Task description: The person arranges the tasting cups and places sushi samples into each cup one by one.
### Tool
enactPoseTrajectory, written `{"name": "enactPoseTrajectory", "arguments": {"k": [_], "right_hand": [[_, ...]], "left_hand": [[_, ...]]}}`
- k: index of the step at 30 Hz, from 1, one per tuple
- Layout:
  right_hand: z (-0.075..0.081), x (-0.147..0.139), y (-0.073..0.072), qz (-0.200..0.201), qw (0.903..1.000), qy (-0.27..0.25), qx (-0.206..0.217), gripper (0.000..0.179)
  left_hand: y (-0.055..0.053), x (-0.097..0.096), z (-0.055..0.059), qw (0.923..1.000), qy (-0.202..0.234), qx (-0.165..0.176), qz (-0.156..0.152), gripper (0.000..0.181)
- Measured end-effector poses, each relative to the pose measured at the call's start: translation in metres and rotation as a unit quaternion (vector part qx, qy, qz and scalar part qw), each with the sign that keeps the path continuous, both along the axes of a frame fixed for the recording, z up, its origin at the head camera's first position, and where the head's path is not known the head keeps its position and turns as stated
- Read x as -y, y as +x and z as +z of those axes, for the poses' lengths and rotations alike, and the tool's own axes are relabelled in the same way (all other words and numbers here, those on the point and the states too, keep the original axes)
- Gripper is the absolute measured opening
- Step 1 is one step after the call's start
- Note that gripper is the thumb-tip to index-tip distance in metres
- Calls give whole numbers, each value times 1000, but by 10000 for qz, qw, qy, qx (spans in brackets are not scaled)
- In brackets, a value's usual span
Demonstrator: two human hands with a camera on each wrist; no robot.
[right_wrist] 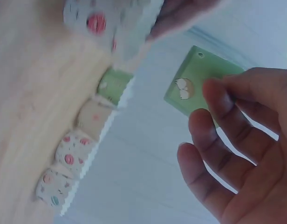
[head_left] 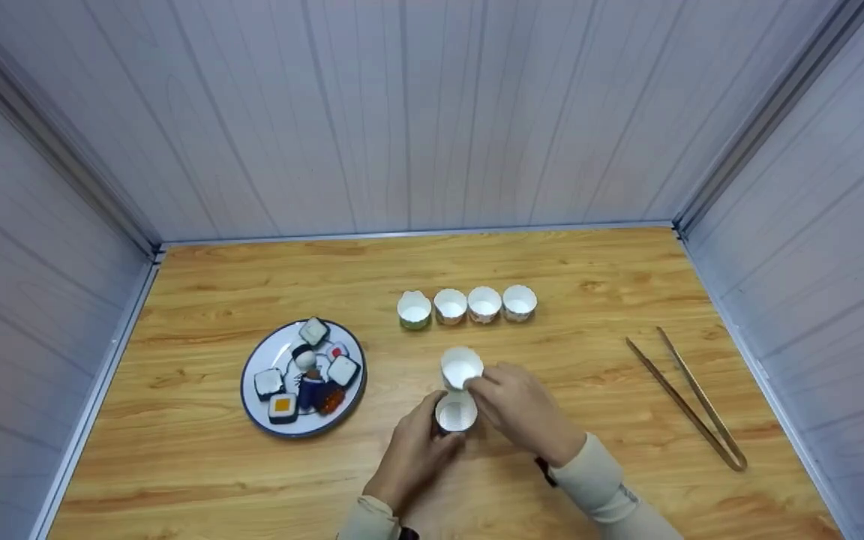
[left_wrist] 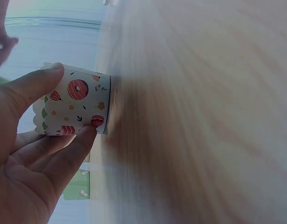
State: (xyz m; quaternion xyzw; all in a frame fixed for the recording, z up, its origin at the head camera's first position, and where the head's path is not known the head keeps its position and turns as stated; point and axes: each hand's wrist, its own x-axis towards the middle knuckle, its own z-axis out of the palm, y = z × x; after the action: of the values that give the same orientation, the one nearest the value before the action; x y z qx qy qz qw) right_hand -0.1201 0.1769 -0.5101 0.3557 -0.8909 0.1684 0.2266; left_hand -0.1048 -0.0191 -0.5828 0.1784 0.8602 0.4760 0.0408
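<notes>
My left hand (head_left: 413, 452) grips a white paper baking cup (left_wrist: 71, 102) printed with red doughnuts and sweets, its base close to the table. Thumb and fingers lie on opposite sides of this cup, and its open mouth faces up in the head view. My right hand (head_left: 520, 409) pinches the rim of a second baking cup, a green one (right_wrist: 187, 88) with a small white animal print. In the head view the green cup is held just beyond the left hand's cup, its white inside showing.
Several paper baking cups (head_left: 484, 303) stand in a row further back. To the left, a blue-rimmed plate (head_left: 253, 409) bears several sushi-like pieces (head_left: 282, 407). Metal tongs (head_left: 702, 405) lie spread on the right of the wooden table (head_left: 199, 480). Panel walls (head_left: 432, 120) enclose the back and sides.
</notes>
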Motion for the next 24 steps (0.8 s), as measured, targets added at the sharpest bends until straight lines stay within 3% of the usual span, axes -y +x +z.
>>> {"name": "enactPoseTrajectory", "arguments": {"k": [5,11,19,24], "right_hand": [[-4,5,-32,-37,10000,11,31,4],[-19,14,-61,44,9984,124,551,7],[-35,24,-83,2,9933,383,1087,10],[-40,28,-90,21,9909,587,1208,11]], "left_hand": [[-1,1,-1,10000,-3,-62,-15,61],[-1,0,0,10000,-5,-83,-10,62],[-1,0,0,10000,46,-22,26,59],[-1,0,0,9998,155,85,18,57]]}}
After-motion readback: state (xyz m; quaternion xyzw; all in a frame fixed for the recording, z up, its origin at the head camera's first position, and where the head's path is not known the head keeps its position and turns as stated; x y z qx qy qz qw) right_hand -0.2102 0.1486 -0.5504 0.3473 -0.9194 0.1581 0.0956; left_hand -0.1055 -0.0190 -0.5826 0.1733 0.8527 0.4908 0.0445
